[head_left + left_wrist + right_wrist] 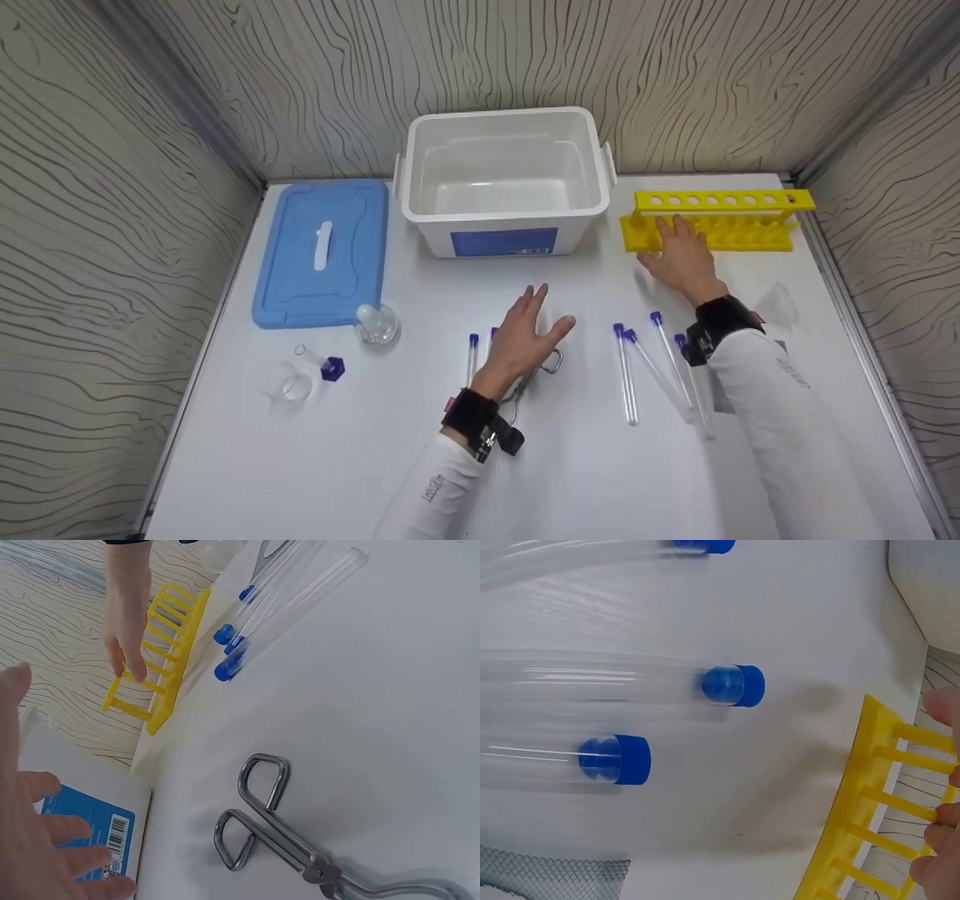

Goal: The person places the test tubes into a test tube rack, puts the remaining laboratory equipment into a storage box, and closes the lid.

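Metal clamp lies half hidden under the left hand.

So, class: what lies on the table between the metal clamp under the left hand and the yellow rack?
In the head view, four blue-capped test tubes lie between the clamp and the yellow rack.
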The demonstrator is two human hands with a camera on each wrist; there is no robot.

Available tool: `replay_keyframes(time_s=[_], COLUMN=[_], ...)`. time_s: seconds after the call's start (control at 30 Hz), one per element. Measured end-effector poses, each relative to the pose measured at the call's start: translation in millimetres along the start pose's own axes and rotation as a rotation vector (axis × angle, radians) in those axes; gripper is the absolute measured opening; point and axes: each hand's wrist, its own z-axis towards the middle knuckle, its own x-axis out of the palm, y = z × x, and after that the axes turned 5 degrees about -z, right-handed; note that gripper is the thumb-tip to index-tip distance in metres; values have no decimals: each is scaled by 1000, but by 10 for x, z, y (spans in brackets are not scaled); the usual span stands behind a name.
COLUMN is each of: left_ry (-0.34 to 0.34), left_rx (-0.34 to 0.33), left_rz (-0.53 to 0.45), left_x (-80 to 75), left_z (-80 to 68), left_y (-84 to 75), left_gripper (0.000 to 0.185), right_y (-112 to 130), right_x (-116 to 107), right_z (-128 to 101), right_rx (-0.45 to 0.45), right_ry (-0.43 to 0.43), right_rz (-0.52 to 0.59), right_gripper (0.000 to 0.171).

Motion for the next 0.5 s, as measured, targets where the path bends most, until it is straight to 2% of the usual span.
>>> replay_keyframes(time_s=[0.33,0.5], left_ry=[-1,-16], left_rx=[39,65], left_rz=[59,87], left_x=[-48,-121], left_z=[8,18], left_y=[-136,-213], left_gripper=[81,82], right_y=[123,247], right_x=[150,225], right_z=[-160,-232], right_rx=[-36,-54], right_ry=[-32,-34], right_rz=[25,15], right_gripper=[74,73])
